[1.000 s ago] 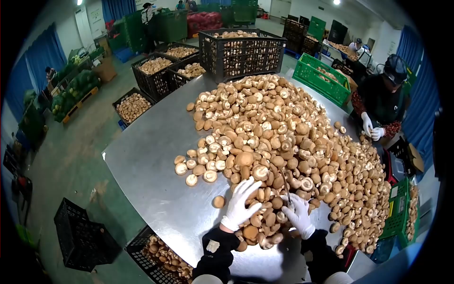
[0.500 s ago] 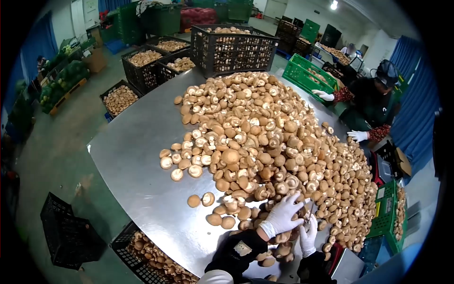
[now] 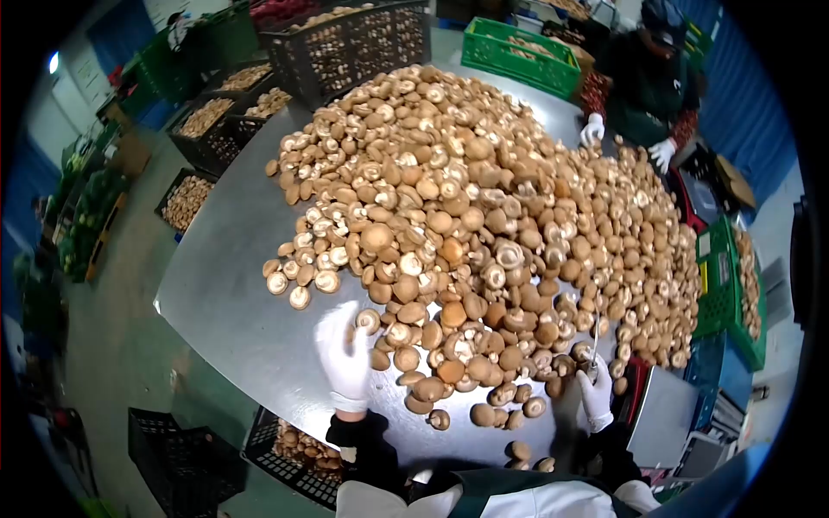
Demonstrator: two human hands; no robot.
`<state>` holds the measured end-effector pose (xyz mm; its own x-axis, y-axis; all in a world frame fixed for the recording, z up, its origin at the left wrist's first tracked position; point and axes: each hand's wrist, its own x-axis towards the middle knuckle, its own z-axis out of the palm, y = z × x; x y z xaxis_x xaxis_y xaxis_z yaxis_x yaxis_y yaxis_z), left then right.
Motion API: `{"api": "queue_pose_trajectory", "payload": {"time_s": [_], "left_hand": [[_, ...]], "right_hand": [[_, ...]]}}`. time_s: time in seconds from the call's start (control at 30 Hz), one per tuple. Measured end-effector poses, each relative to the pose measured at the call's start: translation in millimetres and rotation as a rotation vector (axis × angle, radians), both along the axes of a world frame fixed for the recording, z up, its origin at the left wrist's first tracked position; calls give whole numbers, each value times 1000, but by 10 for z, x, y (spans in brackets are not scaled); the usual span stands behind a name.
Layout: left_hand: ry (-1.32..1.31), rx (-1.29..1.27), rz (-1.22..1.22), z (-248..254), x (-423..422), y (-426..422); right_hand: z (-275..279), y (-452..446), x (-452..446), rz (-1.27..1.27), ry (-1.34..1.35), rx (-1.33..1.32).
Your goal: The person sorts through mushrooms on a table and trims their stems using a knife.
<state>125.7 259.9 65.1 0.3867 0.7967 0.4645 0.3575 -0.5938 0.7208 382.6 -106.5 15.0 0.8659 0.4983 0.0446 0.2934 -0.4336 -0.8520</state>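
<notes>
My left hand (image 3: 344,352), in a white glove, is over the left edge of the mushroom pile, blurred by motion. Its thumb and fingers look apart, close beside a brown-capped mushroom (image 3: 368,322); anything under the palm is hidden. At the lower right, my gloved right hand (image 3: 596,397) is closed around a slim metal tool (image 3: 596,332) pointing away from me. Whether it is a knife or scissors I cannot tell. A mushroom (image 3: 581,351) lies by its fingertips. The large heap of mushrooms (image 3: 440,190) covers much of the metal table (image 3: 224,293).
Across the table a co-worker's gloved hands (image 3: 592,129) touch the heap. Black crates of mushrooms (image 3: 345,52) stand behind it. Green crates are at the far side (image 3: 518,56) and at the right (image 3: 730,293). A scale (image 3: 663,414) is at lower right, a black crate (image 3: 289,466) below left.
My left hand has moved left, away from my right hand, to the outlying mushrooms. My right hand keeps its tool. The view has shifted, and the co-worker's hand has left the green crate for the heap.
</notes>
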Motion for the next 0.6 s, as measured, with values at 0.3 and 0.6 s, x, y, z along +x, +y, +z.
{"api": "queue_pose_trajectory", "payload": {"time_s": [0.3, 0.6], "left_hand": [[15, -204, -151, -803, 343, -434], [-85, -282, -452, -806, 736, -809]], "right_hand": [[56, -68, -235, 94, -80, -109], [151, -98, -380, 39, 22, -28]]}}
